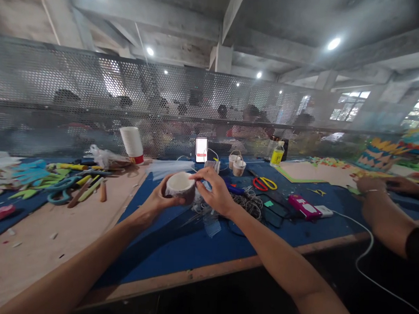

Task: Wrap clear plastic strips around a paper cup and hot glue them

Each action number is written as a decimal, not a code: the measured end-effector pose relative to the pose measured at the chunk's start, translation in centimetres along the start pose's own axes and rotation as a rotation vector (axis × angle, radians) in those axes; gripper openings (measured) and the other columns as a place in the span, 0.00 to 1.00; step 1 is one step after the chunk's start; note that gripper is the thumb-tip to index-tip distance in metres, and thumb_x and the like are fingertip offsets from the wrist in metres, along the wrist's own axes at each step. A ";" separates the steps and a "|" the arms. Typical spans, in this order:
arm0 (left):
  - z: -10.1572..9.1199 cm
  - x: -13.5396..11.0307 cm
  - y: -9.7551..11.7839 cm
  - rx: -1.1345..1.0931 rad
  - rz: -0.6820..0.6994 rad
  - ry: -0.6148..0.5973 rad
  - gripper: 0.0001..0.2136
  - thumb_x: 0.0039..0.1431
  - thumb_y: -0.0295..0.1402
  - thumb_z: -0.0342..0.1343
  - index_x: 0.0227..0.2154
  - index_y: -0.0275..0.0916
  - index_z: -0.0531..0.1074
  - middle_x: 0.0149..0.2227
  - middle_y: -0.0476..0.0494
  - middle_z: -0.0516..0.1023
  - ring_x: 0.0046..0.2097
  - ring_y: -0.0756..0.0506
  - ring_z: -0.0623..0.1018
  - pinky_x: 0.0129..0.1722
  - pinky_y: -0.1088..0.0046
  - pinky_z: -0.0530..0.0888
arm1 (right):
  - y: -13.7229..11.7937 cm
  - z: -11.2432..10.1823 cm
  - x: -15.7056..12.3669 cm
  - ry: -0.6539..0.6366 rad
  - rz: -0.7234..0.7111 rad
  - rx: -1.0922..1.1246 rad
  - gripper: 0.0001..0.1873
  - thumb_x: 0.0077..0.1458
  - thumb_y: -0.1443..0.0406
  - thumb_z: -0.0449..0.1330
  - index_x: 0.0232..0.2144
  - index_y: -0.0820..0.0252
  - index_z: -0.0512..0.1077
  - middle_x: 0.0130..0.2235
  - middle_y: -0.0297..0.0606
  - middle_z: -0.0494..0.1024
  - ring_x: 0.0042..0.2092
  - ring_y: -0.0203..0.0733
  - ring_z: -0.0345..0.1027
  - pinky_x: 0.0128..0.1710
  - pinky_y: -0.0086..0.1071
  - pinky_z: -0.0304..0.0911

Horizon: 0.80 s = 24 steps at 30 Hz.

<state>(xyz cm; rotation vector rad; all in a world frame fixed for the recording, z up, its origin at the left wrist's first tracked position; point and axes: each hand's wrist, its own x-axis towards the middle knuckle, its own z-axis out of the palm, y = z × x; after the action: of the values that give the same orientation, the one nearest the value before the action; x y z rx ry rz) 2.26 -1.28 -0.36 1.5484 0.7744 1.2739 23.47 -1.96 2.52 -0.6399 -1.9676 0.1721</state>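
A white cup (180, 185) with a greyish, rough-looking outer covering is held above the blue table surface, its mouth tilted up toward me. My left hand (158, 194) is closed round its left side and underside, with the thumb along the front. At the cup's right rim are the fingertips of my right hand (213, 189), pinched there; whether a small piece is between them I cannot make out. Just below my right hand lies a tangle of grey cord (247, 202). Two small covered cups (239, 167), one with a handle, stand farther back.
Left are a stack of paper cups (131, 143), blue-handled scissors (61, 190) and wooden-handled tools (103, 191). A lit phone (201, 150) stands ahead. Right are red-yellow scissors (264, 182), a yellow-labelled bottle (277, 153), a magenta box (304, 207) with a white cable, and another person's hands (370, 184).
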 end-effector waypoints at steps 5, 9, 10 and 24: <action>-0.1 0.0 0.2 -0.066 -0.031 -0.029 0.33 0.45 0.33 0.69 0.57 0.44 0.68 0.53 0.41 0.78 0.51 0.39 0.78 0.51 0.60 0.75 | -0.1 0.1 -0.1 0.016 -0.021 0.033 0.16 0.61 0.64 0.62 0.51 0.56 0.68 0.48 0.41 0.72 0.48 0.41 0.69 0.53 0.40 0.68; 0.0 -0.1 0.4 -0.090 -0.058 0.001 0.31 0.45 0.33 0.69 0.55 0.44 0.70 0.51 0.41 0.79 0.50 0.39 0.79 0.50 0.60 0.75 | 0.1 0.4 -0.1 0.073 -0.028 -0.053 0.10 0.63 0.64 0.60 0.46 0.55 0.72 0.45 0.41 0.73 0.47 0.41 0.70 0.51 0.40 0.69; 0.0 -0.1 0.4 -0.083 -0.059 0.013 0.31 0.45 0.34 0.69 0.55 0.44 0.70 0.51 0.41 0.79 0.50 0.39 0.79 0.49 0.60 0.75 | 0.1 0.5 -0.1 0.080 -0.029 -0.074 0.08 0.64 0.64 0.59 0.45 0.55 0.73 0.44 0.40 0.73 0.47 0.42 0.70 0.51 0.40 0.69; -0.4 0.1 -0.1 0.046 -0.003 -0.016 0.35 0.44 0.38 0.69 0.57 0.40 0.68 0.52 0.38 0.78 0.50 0.36 0.78 0.47 0.61 0.76 | -0.5 0.4 -0.3 -0.006 -0.051 -0.081 0.10 0.67 0.63 0.54 0.45 0.55 0.76 0.39 0.39 0.74 0.45 0.41 0.70 0.48 0.37 0.67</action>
<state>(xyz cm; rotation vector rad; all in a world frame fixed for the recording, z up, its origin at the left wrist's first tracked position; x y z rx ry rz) 1.94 -1.02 -0.41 1.5913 0.8005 1.2479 23.07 -2.44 2.29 -0.6421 -2.0030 0.0632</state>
